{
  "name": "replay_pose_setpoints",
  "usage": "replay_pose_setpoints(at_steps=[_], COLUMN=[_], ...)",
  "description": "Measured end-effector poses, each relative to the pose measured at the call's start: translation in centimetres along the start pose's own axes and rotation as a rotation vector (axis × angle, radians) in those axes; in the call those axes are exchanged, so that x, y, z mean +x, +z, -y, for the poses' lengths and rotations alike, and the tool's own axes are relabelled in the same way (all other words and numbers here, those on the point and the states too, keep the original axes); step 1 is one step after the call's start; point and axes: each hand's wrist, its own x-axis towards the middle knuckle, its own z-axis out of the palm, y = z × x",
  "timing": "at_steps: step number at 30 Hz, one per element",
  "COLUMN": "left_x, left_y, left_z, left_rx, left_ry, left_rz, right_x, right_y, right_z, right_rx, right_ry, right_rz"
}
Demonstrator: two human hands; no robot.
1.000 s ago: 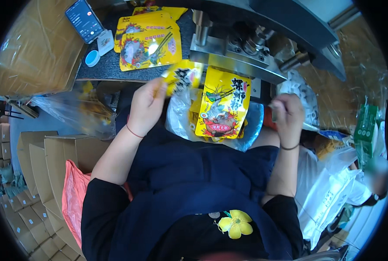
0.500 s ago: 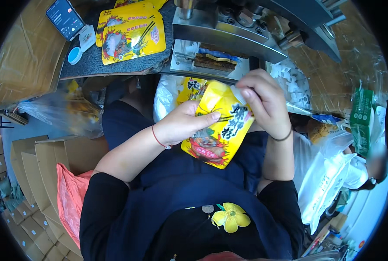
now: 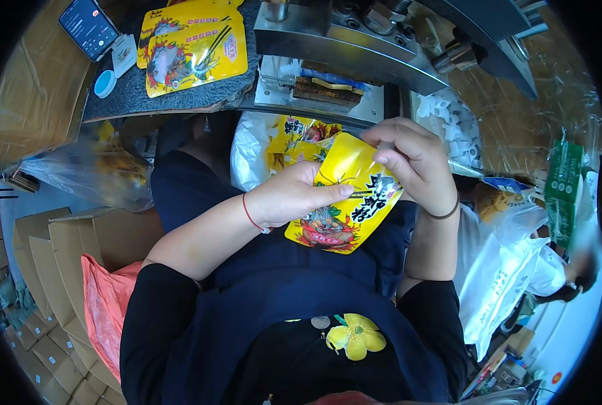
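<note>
My left hand [image 3: 291,196] grips a yellow printed pouch [image 3: 334,233], thumb across its front and fingers behind. The pouch is tilted above my lap, its upper end leaning right toward the press. At its upper right corner, my right hand [image 3: 415,158] has its fingers curled and thumb bent in close to the edge. Whatever lies between those fingertips is hidden. Beyond the held pouch, more yellow pouches [image 3: 291,138] lie in a white plastic bag [image 3: 247,152] below the table edge.
A metal press [image 3: 348,50] stands ahead, with a heap of white plastic spouts [image 3: 452,128] at its right. Stacked yellow pouches [image 3: 196,61], a phone [image 3: 88,27] and a round blue-topped item [image 3: 105,84] sit at far left. Cardboard boxes [image 3: 65,250] stand left; a person [image 3: 554,270] is at right.
A small white plastic piece seen between my right fingertips and the pouch corner no longer shows. The pouch has turned slightly and shifted right. The whole view has shifted a little.
</note>
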Motion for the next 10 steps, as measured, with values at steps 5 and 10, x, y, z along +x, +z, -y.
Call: replay_pose_setpoints(at_steps=[5,10], left_x=[0.7,2.3], left_y=[-2.9,-5.5], left_z=[-0.3,-3.7], left_rx=[-0.043,-0.141], left_ry=[0.012,0.091], left_rz=[-0.061,-0.131], right_x=[-1.1,-2.3], right_y=[-3.2,-3.6], right_z=[-4.6,-10.1], right_rx=[-0.739,-0.707], right_ry=[0.361,0.476], right_rz=[-0.257,-0.065])
